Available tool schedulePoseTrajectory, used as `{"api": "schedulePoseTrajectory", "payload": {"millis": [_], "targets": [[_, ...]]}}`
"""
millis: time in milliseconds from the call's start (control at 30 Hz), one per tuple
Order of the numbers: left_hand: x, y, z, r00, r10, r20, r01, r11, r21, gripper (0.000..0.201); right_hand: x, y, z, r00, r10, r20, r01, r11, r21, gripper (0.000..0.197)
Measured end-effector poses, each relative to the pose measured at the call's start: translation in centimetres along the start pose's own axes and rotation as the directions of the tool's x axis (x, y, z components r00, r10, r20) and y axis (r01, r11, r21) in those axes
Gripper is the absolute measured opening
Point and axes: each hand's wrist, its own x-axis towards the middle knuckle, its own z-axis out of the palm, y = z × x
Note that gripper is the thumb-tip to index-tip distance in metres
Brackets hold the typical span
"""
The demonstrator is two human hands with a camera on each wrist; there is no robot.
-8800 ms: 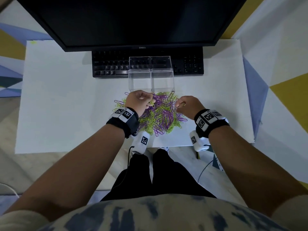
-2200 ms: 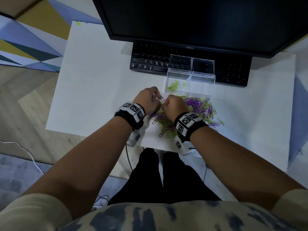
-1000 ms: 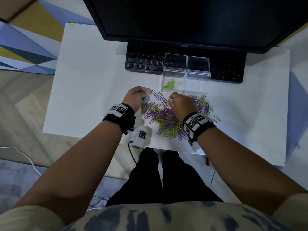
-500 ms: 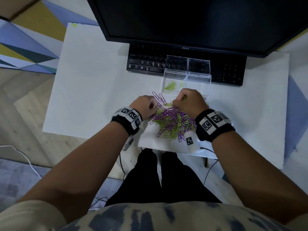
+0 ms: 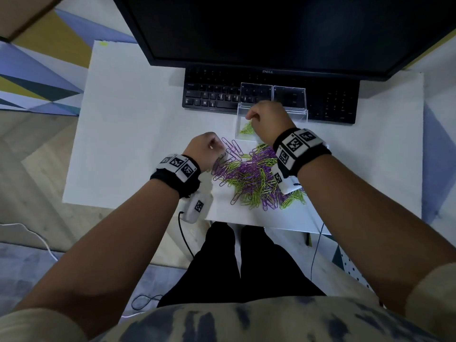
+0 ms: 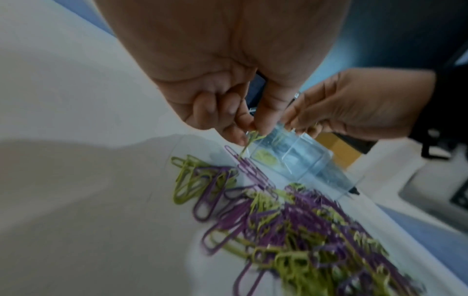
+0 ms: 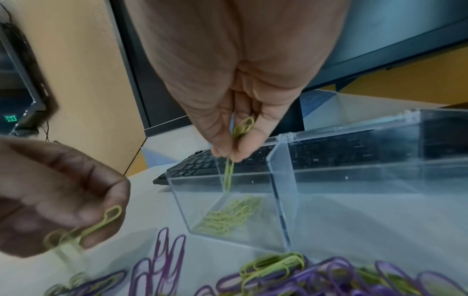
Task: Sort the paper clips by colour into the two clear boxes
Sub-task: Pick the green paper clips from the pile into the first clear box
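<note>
A heap of green and purple paper clips (image 5: 254,178) lies on the white table (image 5: 128,124). Two clear boxes stand side by side behind it; the left box (image 5: 238,124) (image 7: 228,202) holds several green clips (image 7: 228,216), and the right box (image 5: 299,113) (image 7: 367,180) shows no clips. My right hand (image 5: 266,122) hangs over the left box and pinches green clips (image 7: 234,144) that dangle into it. My left hand (image 5: 204,150) sits at the heap's left edge, pinching green clips (image 6: 252,137) (image 7: 83,232).
A black keyboard (image 5: 212,95) lies right behind the boxes, under a large dark monitor (image 5: 271,33). Several purple clips (image 5: 232,149) lie in a row between my left hand and the left box. The table's near edge (image 5: 259,219) runs just below the heap.
My right hand has lifted from the heap and moved forward over the left box with green clips. My left hand has stayed at the heap's left edge.
</note>
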Motion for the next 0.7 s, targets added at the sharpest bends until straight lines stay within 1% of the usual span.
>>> {"api": "schedulePoseTrajectory", "payload": {"millis": [67, 100, 200, 267, 333, 400, 467, 500, 567, 633, 700], "targets": [[0.2, 0.5, -0.5, 1.000, -0.008, -0.021, 0.007, 0.997, -0.080, 0.008, -0.3, 0.3, 0.0, 1.000, 0.011, 0.011, -0.011, 1.000, 0.023, 0.032], [0.3, 1.0, -0.8, 1.000, -0.013, -0.025, 0.010, 0.993, -0.121, 0.006, -0.6, 0.4, -0.1, 1.000, 0.009, -0.011, -0.008, 0.999, 0.048, 0.032], [1.0, 2.4, -1.3, 0.999, -0.037, -0.014, 0.031, 0.956, -0.290, 0.010, -2.2, 0.6, -0.5, 0.988, -0.008, -0.153, 0.031, 0.989, 0.147, 0.027], [1.5, 3.5, -1.4, 0.996, -0.079, 0.031, 0.085, 0.903, -0.421, 0.015, -3.8, 0.9, -0.4, 0.975, 0.001, -0.220, 0.048, 0.975, 0.216, 0.021], [1.8, 4.9, -1.5, 0.991, -0.103, 0.080, 0.130, 0.840, -0.527, 0.016, -5.2, 1.4, 0.5, 0.978, 0.018, -0.207, 0.034, 0.970, 0.241, 0.018], [2.1, 6.2, -1.4, 0.993, -0.084, 0.084, 0.117, 0.825, -0.553, 0.017, -6.2, 2.2, 1.7, 0.991, 0.042, -0.126, -0.017, 0.980, 0.197, 0.021], [2.7, 7.3, -1.3, 0.998, -0.024, 0.052, 0.047, 0.860, -0.507, 0.015, -6.7, 3.1, 2.9, 0.997, 0.056, -0.045, -0.051, 0.993, 0.107, 0.028], [3.0, 7.7, -1.2, 1.000, 0.018, 0.018, -0.008, 0.898, -0.440, 0.014, -6.8, 3.5, 3.4, 0.998, 0.054, -0.018, -0.052, 0.997, 0.061, 0.031], [3.7, 8.6, -0.8, 0.993, 0.109, -0.055, -0.119, 0.965, -0.234, 0.013, -7.1, 4.3, 4.2, 0.998, 0.058, -0.001, -0.058, 0.998, -0.005, 0.036], [4.3, 9.3, -0.3, 0.978, 0.187, -0.086, -0.192, 0.980, -0.052, 0.015, -7.3, 4.9, 4.8, 0.997, 0.077, 0.006, -0.077, 0.996, -0.053, 0.038], [4.7, 9.7, 0.2, 0.959, 0.278, -0.050, -0.270, 0.955, 0.126, 0.017, -7.6, 5.3, 5.0, 0.997, 0.078, 0.004, -0.078, 0.994, -0.073, 0.037]]}}
